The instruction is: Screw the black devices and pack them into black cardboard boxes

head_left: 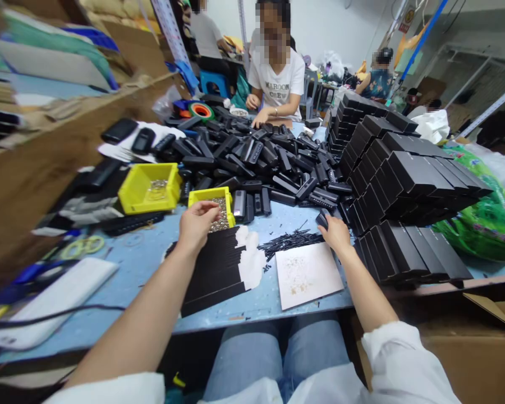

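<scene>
My left hand (197, 225) is at the near edge of a small yellow bin (193, 195) filled with tiny metal parts (224, 216). Its thumb and fingertips are pinched together; whatever is between them is too small to make out. At the right, my right hand (336, 233) grips a small black plastic case (322, 219), partly hidden by the fingers. Thin black rods (292, 241) lie in a loose heap between the hands. Nearer me is a white board (307, 275) with tiny bits scattered on it. Black strips (214, 272) lie beneath my left wrist.
A large pile of black plastic cases (256, 154) covers the middle of the blue table (252, 314). Black boxes (404, 168) are stacked high at the right. A larger yellow bin (130, 188) and a white power bank-like block (63, 303) stand left. A person (278, 84) works opposite.
</scene>
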A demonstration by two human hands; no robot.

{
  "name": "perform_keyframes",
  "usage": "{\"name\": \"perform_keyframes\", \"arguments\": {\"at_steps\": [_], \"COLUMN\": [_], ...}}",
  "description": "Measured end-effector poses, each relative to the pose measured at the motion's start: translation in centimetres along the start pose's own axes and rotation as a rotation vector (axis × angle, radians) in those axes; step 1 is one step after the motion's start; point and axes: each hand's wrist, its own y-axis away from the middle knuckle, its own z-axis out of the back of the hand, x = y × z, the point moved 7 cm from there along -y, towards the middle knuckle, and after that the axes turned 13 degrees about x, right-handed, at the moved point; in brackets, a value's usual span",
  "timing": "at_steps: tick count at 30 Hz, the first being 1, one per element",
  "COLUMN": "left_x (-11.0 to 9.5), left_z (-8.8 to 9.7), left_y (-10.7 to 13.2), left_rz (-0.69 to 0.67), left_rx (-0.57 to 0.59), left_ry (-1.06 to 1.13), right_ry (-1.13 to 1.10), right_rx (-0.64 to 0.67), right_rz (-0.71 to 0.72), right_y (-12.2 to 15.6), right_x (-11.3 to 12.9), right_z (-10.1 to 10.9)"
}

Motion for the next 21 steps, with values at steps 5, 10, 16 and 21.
{"name": "perform_keyframes", "arguments": {"at_steps": [5, 10, 16, 21], "left_x": [-0.1, 5.4, 7.7, 7.5], "left_z": [-2.6, -7.8, -10.2, -8.9], "left_y": [9.1, 16.7, 18.7, 18.4], "left_rz": [0.099, 0.338, 0.386, 0.308], "left_rx": [0.128, 0.252, 0.229, 0.210], "left_ry": [0.183, 0.620, 0.776, 0.679], "right_ry": [-0.206, -1.039, -1.271, -1.053], "right_rx": [-0.055, 0.238, 0.244, 0.024], "right_rz": [0.047, 0.198, 0.342, 0.421], "right_y": [-2.2, 2.0, 6.5, 8.1], "right_x": [-2.0, 0.0, 8.6, 7.7], "right_z": [-1.7, -6.2, -10.0, -8.0]}}
